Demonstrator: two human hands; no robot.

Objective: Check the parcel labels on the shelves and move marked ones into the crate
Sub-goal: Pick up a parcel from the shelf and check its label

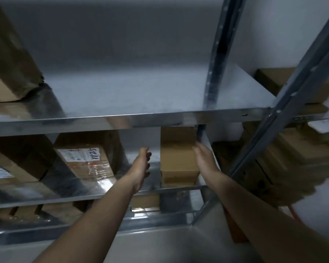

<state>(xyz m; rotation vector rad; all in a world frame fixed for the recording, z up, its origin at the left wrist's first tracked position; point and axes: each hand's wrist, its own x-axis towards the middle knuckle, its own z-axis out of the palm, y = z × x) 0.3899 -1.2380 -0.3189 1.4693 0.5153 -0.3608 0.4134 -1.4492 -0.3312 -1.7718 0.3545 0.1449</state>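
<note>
A plain brown cardboard parcel (178, 156) stands on the middle shelf (46, 194) of a metal rack, at the shelf's right end, close against the rack's rear right post (214, 59). No label shows on the faces turned toward you.

Your right hand (204, 155) lies flat against the parcel's right side, fingers (198, 147) together and stretched along its upper right edge, touching the cardboard. Your left hand (142, 164) hovers just left of the parcel, apart from it, fingers loosely curled and open, holding nothing.

Further left of the parcel on the same shelf sits a taped parcel (85, 160) with a white label (82, 155) on top and handwritten marks at the label's edge; the writing is too blurred to read surely. Beyond that, at the far left, another parcel (6, 168) shows part of a white label.

Above the parcel, the upper shelf (122, 120) is bare near you, with 1 large box (8, 59) at its far left. Below the parcel, the lower shelf holds more cardboard boxes (144, 203), dim and partly hidden. To the right of the parcel, past the front upright (285, 103), a neighbouring rack carries stacked brown boxes (300, 156).
</note>
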